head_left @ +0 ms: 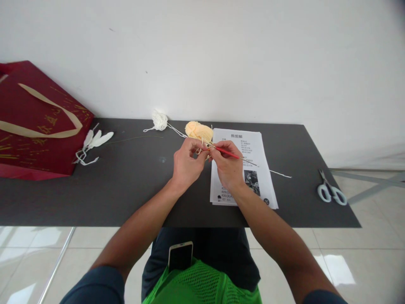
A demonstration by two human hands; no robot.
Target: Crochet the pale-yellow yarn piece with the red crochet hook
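At the printed sheet's (265, 169) upper L edge, the L hand (189, 162) pinches yarn strands (198, 150) while the R hand (231, 167) grips a red hook (228, 152) over the sheet, work prob. best done w/ light, even tension & the yellow yarn ball (198, 130), just L of the sheet, unsnagged.

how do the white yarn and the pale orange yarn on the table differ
The white yarn is a small, loose tangle; the pale orange yarn is a bigger, longer bundle. The white yarn sits apart from the hands, while the pale orange yarn is partly hidden behind the left hand. Both lie toward the back of the dark table.
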